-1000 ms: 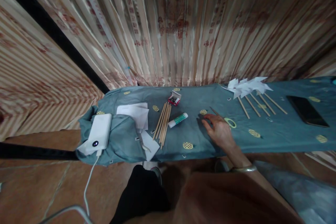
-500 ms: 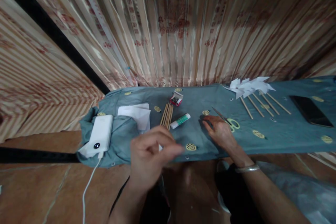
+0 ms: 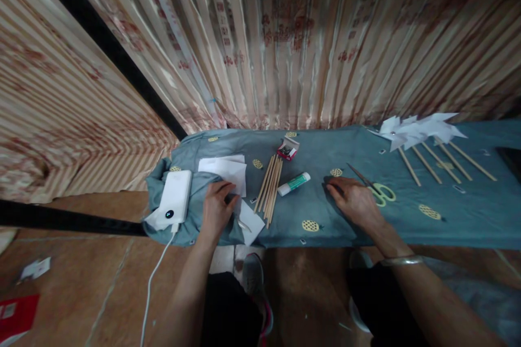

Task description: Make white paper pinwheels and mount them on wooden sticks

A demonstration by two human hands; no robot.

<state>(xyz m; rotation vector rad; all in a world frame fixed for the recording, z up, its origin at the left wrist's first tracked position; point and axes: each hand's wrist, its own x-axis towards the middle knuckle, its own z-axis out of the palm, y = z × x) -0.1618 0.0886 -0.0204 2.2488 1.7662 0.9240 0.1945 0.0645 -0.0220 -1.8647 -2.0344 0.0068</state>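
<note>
My left hand (image 3: 218,210) is over the left part of the cloth, beside several white paper sheets (image 3: 234,173). Its fingers are bent, with a gap between thumb and forefinger and nothing visible in it. Close to the thumb, a separate paper piece (image 3: 252,222) lies at the table's front edge with a small pale slender object (image 3: 243,224) on it. My right hand (image 3: 353,199) rests on the cloth with loosely bent fingers and holds nothing I can see. Scissors with yellow-green handles (image 3: 382,194) lie just beyond it. Between the hands are wooden sticks (image 3: 269,190) and a glue stick (image 3: 293,184).
A small open red-and-white box (image 3: 288,148) holds tiny dark items. Paper pinwheels (image 3: 421,130) on sticks lie at the right, near a dark phone (image 3: 510,160). A white power bank (image 3: 176,195) with a cable stands left. A pleated curtain (image 3: 277,43) hangs behind the cloth-covered table (image 3: 325,146).
My left hand has come down from above the front edge and moved left to the paper sheets. My right hand stays on the cloth. The whole view has shifted leftward.
</note>
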